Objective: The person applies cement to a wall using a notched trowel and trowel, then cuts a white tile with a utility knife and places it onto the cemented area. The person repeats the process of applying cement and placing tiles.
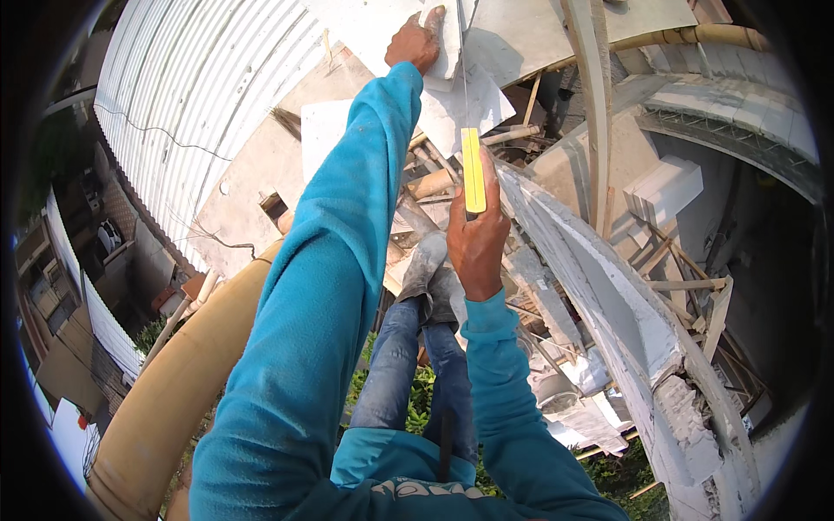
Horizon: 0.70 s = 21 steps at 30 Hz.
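My left hand (415, 43), its arm stretched forward, grips a pale white block (445, 61) at the top, fingers over its upper part. The block rests on light flat boards (482, 108). My right hand (476, 243) is closed on a yellow tool (473, 165) with a dark underside. A thin line, perhaps a blade seen edge-on, runs up from the tool beside the block; I cannot tell exactly what it is. Below, my legs (391, 365) and boots (426, 269) stand among bamboo and scraps.
A thick bamboo pole (165, 382) runs up the left, near a corrugated white roof (191, 104). A cracked white concrete edge (634, 339) curves down the right, beside a dark drop. An upright plank (591, 104), stacked white blocks (660, 187) and greenery far below also show.
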### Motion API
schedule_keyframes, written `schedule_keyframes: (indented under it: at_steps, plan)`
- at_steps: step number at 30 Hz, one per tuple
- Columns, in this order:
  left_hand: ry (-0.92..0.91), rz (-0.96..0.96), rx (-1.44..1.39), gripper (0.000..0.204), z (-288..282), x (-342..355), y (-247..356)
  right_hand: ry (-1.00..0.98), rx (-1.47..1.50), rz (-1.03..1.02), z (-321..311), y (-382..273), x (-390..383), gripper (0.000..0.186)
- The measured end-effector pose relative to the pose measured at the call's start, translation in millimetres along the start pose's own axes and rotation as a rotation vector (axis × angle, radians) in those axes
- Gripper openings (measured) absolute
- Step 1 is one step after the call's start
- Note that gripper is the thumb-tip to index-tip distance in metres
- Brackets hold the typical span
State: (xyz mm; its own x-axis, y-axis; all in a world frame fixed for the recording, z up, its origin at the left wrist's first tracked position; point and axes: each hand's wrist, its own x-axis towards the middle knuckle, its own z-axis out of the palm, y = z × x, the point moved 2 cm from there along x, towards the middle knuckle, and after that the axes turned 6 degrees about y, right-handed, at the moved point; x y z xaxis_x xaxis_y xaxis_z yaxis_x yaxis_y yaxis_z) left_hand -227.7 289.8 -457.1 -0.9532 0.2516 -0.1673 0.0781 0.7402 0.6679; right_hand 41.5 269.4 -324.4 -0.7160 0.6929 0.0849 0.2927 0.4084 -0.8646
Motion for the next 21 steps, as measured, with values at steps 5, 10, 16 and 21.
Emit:
schedule_keyframes:
  at_steps: [5,10,16,21]
  plan:
    - [-0.044,0.020,0.028,0.080,-6,-5,4,-0.015,0.019,0.081,-3,20,-16,0.069]
    - [-0.108,0.086,0.070,0.080,3,-6,24,0.022,-0.039,0.096,34,55,95,0.058]
    - [-0.111,0.085,0.082,0.080,-6,0,3,-0.033,0.066,0.180,6,33,-23,0.076]
    - [-0.126,0.076,0.112,0.080,-13,-14,14,0.024,0.014,0.066,15,64,9,0.073]
